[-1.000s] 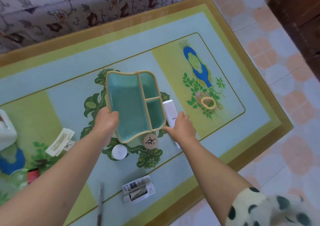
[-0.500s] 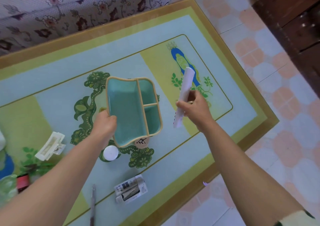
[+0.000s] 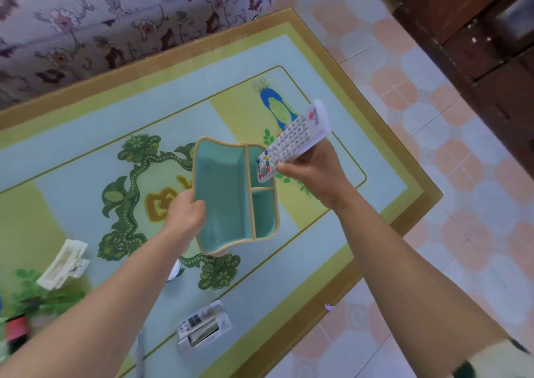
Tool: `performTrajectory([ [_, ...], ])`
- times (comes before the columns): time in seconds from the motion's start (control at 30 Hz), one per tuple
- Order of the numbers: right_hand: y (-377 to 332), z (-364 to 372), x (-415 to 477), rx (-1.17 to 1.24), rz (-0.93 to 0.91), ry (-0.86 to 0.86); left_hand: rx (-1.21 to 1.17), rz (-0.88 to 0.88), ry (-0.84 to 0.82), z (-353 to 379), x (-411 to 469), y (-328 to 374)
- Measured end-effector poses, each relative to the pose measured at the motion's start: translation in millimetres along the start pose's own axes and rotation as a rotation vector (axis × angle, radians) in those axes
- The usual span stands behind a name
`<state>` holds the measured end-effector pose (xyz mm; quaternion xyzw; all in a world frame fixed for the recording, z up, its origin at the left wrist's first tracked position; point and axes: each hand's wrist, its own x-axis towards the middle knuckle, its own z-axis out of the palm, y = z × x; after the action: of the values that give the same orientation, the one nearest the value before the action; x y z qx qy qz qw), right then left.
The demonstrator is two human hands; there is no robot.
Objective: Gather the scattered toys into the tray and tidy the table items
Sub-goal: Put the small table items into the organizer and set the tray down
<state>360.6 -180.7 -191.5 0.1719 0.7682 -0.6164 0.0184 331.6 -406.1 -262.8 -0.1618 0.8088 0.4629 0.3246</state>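
Item: tray (image 3: 222,192), teal inside with a tan rim, divided into one long compartment on the left and two small ones on the right, all empty. It sits over the middle of the table (image 3: 86,158); whether it rests on the top or is raised off it cannot be told. Left hand (image 3: 185,215): fingers curled round the tray's left rim, gripping it. Right hand (image 3: 315,169): fingers wrapped under and round a white remote control (image 3: 294,140), held clear of the table, button side up and tilted, with its lower end over the tray's far small compartment and its upper end pointing toward the table's right end. Hair clip (image 3: 62,265), white, lying toward the table's left end. Small printed packet (image 3: 203,327), with a barcode, lying close to the near edge. Round white object (image 3: 174,270), mostly hidden behind the left forearm, just near of the tray. Thin grey stick-like item (image 3: 140,354) by the near edge, too blurred to identify. Red-topped object (image 3: 16,328) at the left end, blurred. Floral sofa (image 3: 115,16) along the far edge; tiled floor (image 3: 433,146) beyond the right end.
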Motion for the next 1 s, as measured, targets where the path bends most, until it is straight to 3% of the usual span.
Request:
performTrajectory([
  [0.2, 42, 8, 3, -0.322, 0.003, 0.06, -0.013, 0.002, -0.039, 14, -1, 4],
  [0.33, 52, 9, 7, -0.324, -0.067, 0.065, 0.024, -0.014, -0.02, 23, 3, 6],
  [0.6, 57, -6, 10, -0.291, -0.001, -0.011, -0.032, 0.005, -0.029, 39, 5, 16],
  [0.73, 51, -26, 11, -0.101, 0.021, -0.021, -0.051, -0.01, -0.005, 41, 9, 22],
  [0.87, 64, -51, 18, 0.002, 0.119, 0.16, -0.072, -0.005, -0.002, 43, 17, 25],
  [1.0, 99, -56, 33, -0.381, 0.288, 0.303, -0.058, -0.013, 0.025, 47, 25, 28],
])
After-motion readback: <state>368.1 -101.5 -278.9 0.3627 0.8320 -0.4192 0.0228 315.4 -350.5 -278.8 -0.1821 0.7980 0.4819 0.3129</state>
